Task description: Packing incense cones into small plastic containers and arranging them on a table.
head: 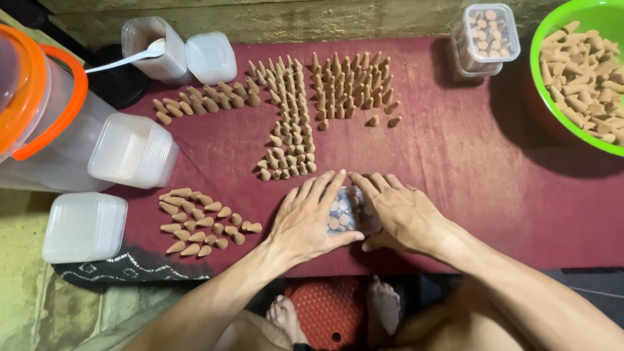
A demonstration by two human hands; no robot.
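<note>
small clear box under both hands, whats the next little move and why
Probably press the lid down evenly until it seats. Both the left hand and the right hand lie flat over the small clear box, which already shows a layer of brown cones inside. A filled, closed box of the same kind stands at the far edge of the red cloth.

Someone is sitting on the floor of a small home workshop, hand-packing incense cones. A maroon cloth [455,162] is lying over rough ground against a worn concrete wall [292,19] at twelve o'clock. Brown cones [289,123] are standing in neat rows at its centre, a green bowl [543,39] is brimming with more at two o'clock, and stacks of clear lids [84,226] are waiting at nine o'clock.
</note>
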